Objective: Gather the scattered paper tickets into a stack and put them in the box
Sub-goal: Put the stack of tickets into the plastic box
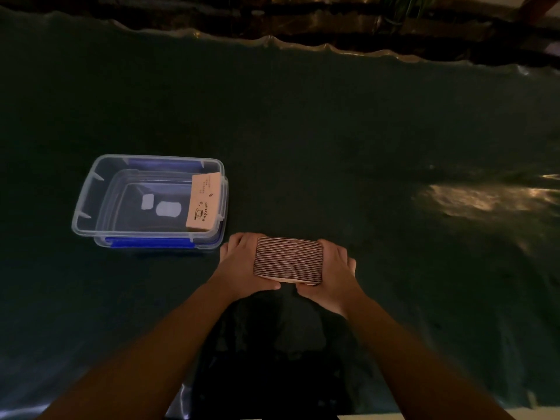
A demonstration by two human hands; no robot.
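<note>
Head view, looking down on a dark green table cover (303, 131) in dim light. Both hands press a thick stack of paper tickets (288, 259) between them, so that its striped edges face up. The left hand (242, 268) grips the stack's left end, thumb lying along the near side; the right hand (330, 272) grips the right end, fingers curled around it. Whether the stack rests on the cover or is lifted just off it cannot be told.

Up and to the left of the left hand, just beside it, stands a clear plastic box (91, 189) with blue clips, open at the top. Inside, leaning against the wall nearest the hands, is another bundle of tickets (204, 201), its top one printed with a coffee cup drawing. A bright patch of reflected light (485, 198) lies well off beyond the right hand.
</note>
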